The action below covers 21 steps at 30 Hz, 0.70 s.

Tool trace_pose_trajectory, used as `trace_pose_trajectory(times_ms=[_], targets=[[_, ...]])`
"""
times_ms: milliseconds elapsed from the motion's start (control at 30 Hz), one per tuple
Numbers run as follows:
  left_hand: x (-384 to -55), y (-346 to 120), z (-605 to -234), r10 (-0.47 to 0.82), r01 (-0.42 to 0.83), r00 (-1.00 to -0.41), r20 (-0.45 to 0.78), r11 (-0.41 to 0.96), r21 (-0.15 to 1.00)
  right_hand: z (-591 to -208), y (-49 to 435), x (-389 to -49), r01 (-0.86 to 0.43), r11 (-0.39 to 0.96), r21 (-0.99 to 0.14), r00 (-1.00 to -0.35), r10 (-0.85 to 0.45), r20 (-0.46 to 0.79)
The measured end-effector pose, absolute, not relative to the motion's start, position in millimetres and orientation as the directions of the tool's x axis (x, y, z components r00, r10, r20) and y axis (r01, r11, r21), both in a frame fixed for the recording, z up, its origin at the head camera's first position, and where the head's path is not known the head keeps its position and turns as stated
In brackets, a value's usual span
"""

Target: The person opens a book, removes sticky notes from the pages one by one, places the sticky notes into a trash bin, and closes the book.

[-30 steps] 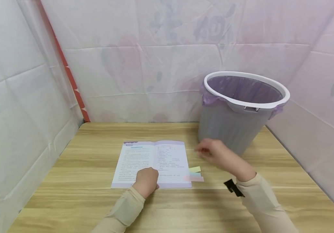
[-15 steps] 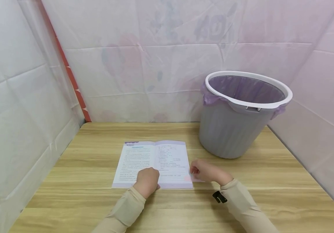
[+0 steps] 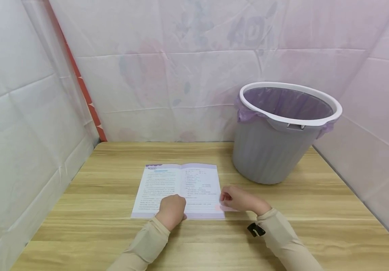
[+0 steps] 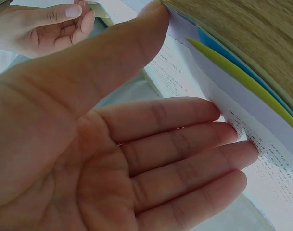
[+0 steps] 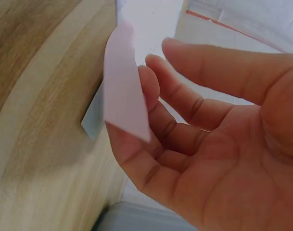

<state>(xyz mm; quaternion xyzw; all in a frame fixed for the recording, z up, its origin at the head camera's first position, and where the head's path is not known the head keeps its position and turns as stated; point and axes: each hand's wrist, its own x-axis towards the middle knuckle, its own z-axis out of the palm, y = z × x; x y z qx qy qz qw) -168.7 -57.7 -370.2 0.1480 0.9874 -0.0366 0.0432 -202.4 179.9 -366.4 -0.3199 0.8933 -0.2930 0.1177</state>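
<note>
An open booklet [image 3: 199, 188] lies flat on the table. My left hand [image 3: 171, 210] rests on its lower middle; the left wrist view shows straight fingers [image 4: 184, 139] touching the page. My right hand [image 3: 240, 198] is at the booklet's right edge, fingers bent loosely. In the right wrist view its thumb stands a little apart from the index fingertip. A pink sticky tab [image 5: 123, 84] passes in front of the bent fingers, with a pale blue tab [image 5: 92, 116] behind it. A yellowish tab [image 4: 101, 11] shows beside the right fingertips; the hand hides the tabs partly.
A grey trash bin [image 3: 265, 154] with a white rim and purple liner stands at the table's back right. The wooden table [image 3: 119, 241] meets hanging patterned sheets [image 3: 136, 86] behind and at both sides.
My right hand has come down and left from in front of the bin to the tabs at the booklet's edge, covering some of them. My left hand has stayed in place.
</note>
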Motion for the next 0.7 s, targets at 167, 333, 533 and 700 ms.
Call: trace_pose_trajectory(times_ms=[167, 333, 533, 700], targets=[[-168.9, -57.9, -370.8, 0.293, 0.299, -0.951, -0.096, 0.952, -0.059, -360.5, 186.2, -201.8, -0.422, 0.633, -0.649, -0.782, -0.616, -0.092], [-169.3, -58.2, -370.4, 0.296, 0.303, -0.95, -0.102, 0.951, -0.057, -356.4, 189.1, -197.9, -0.501, 0.63, -0.593, -0.755, -0.653, -0.055], [-169.1, -58.5, -369.2, 0.296, 0.301, -0.95, -0.102, 0.952, -0.048, -359.5, 182.8, -196.0, -0.637, 0.586, -0.5, -0.698, -0.715, 0.051], [-168.0, -58.6, -368.1, 0.29, 0.297, -0.951, -0.105, 0.954, -0.051, -361.0, 177.5, -196.6, -0.65, 0.629, -0.426, -0.722, -0.687, 0.087]])
